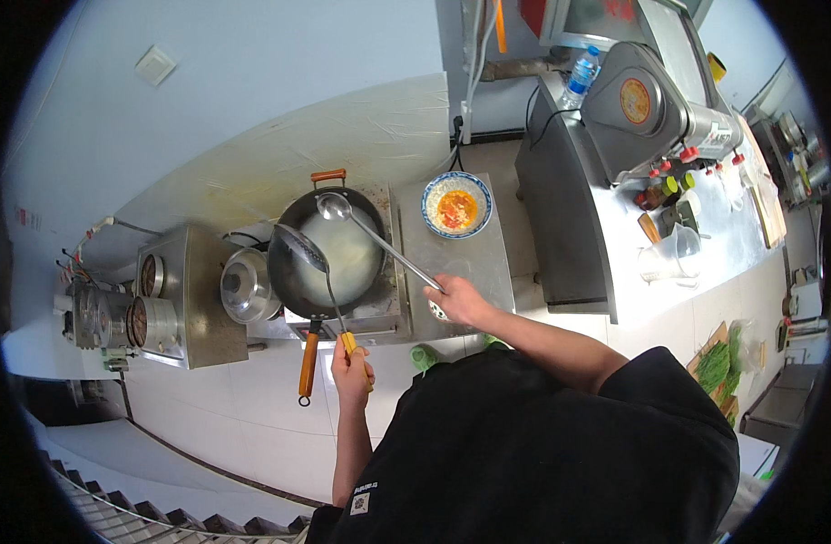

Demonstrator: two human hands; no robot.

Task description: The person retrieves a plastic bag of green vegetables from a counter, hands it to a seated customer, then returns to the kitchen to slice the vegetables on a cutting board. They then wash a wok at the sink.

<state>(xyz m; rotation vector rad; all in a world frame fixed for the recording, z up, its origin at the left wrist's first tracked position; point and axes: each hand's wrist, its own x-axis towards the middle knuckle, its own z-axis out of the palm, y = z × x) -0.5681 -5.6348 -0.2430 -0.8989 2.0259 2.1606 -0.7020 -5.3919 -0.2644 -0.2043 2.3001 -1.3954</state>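
Observation:
My left hand (pixel 353 375) grips the yellow handle of a strainer ladle (pixel 301 247), whose dark bowl is tilted over the left part of a black wok (pixel 284 289). In my right hand (pixel 462 299) is the long metal handle of a steel ladle (pixel 334 207), its round bowl above the wok's far side. Cloudy whitish liquid (pixel 344 251) fills the bottom of the wok. A wooden handle (pixel 309 364) points from the wok towards me. Right of the wok stands a blue-rimmed bowl (pixel 456 205) of red and yellow food. Part of a small patterned dish (pixel 438 311) shows beneath my right hand.
A lidded steel pot (pixel 244 285) stands close left of the wok, before a steel cabinet (pixel 215 319). On the right, a steel table (pixel 592 272) carries a large machine (pixel 633 115), a water bottle (pixel 581 76) and a clear measuring jug (pixel 670 255). Green vegetables (pixel 715 367) lie farther right.

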